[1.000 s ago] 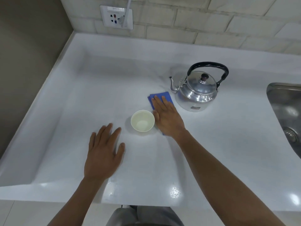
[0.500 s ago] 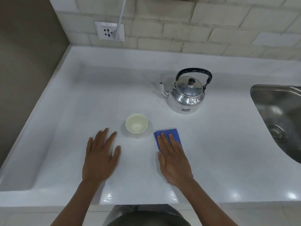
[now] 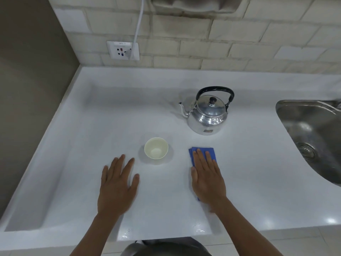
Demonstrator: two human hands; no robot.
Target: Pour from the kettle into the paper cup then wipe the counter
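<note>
Paper cup [image 3: 156,150] upright, contents unclear, steel kettle [image 3: 207,115] at two o'clock, spout toward nine, right hand [image 3: 207,179] flat on blue cloth [image 3: 202,154], left hand [image 3: 117,187] flat on white counter [image 3: 92,135].

A white counter [image 3: 77,145] with a raised rim fills the scene, glossy at its near edge where ceiling light glints off it. Along the far side runs a wall of pale beige tiles [image 3: 230,43]. A white wall socket [image 3: 122,50] sits at the far left of that wall, with a white cable [image 3: 138,21] rising from it. A plain brown wall [image 3: 31,80] closes the left side. At the right, a stainless steel sink [image 3: 311,135] with a round drain [image 3: 305,151] is set into the counter.
</note>
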